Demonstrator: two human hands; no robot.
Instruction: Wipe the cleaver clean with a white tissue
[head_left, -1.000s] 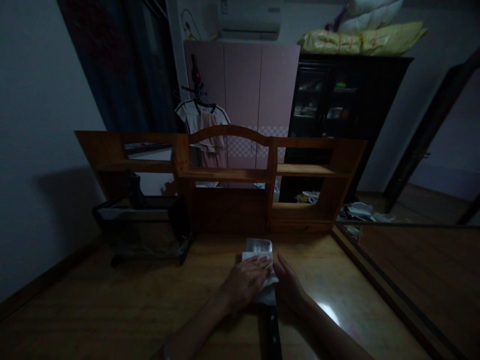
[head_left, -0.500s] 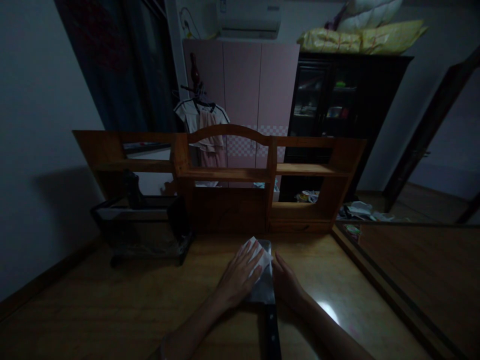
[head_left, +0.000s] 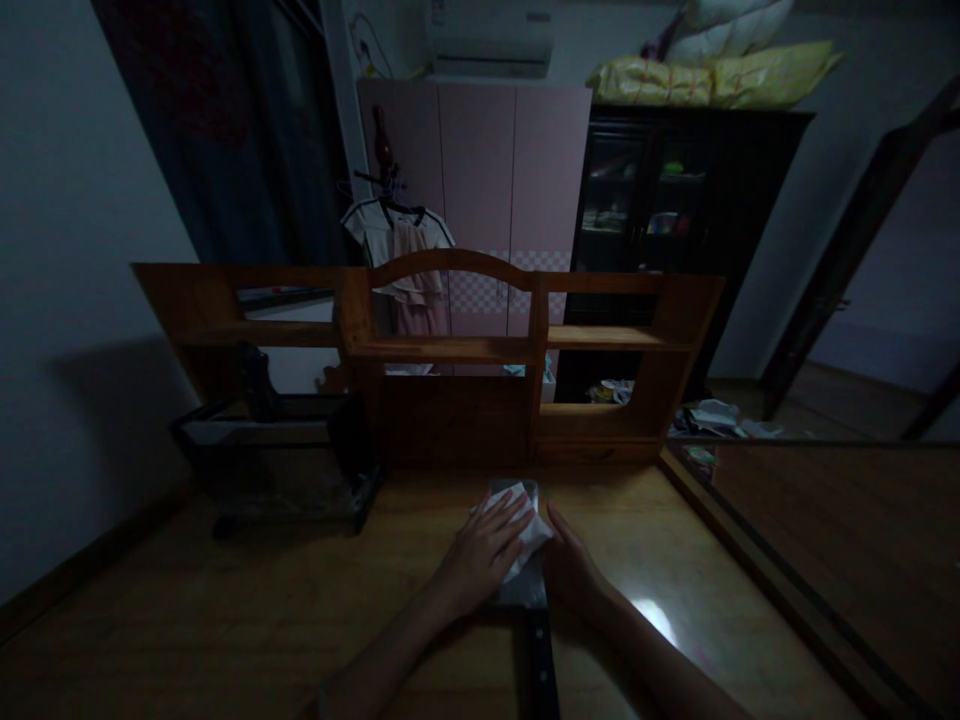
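Note:
A cleaver [head_left: 529, 592] lies on the wooden tabletop, its broad metal blade pointing away from me and its black riveted handle [head_left: 541, 660] towards me. Over the blade, my left hand [head_left: 484, 548] presses a white tissue [head_left: 534, 535] flat with stretched fingers; part of the tissue sticks out past the blade's right edge. Close along that right edge is my right hand [head_left: 574, 570], its fingers extended and the palm turned to the blade. Whether it touches the blade or the tissue's edge, I cannot tell. Nobody holds the handle.
A low wooden shelf unit [head_left: 450, 348] stands along the table's far edge. At the left sits a dark glass-sided tank-like box [head_left: 270, 470] with a black object [head_left: 259, 380] on top. A raised wooden rim [head_left: 750, 560] borders the right side. The room is dim.
My left hand and the tissue have slid a little to the right and towards the handle. The cleaver stays in about the same place, and the view has shifted slightly.

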